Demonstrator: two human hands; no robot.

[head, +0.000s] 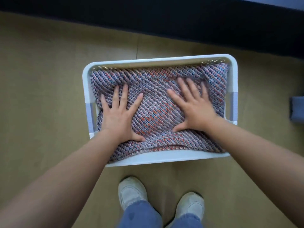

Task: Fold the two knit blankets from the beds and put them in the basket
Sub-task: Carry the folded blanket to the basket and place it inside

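Note:
A white plastic basket [158, 62] stands on the tan floor in front of me. A folded knit blanket [153, 89], woven in blue, white and orange, fills it from wall to wall. My left hand [118, 117] lies flat on the blanket's left half with its fingers spread. My right hand [194, 107] lies flat on the right half, fingers spread too and slightly blurred. Neither hand grips anything. Whether another blanket lies underneath is hidden.
My two feet in pale shoes [131, 191] stand just in front of the basket's near wall. A dark band [181, 22] runs along the floor behind the basket. A blue-grey object [297, 111] shows at the right edge.

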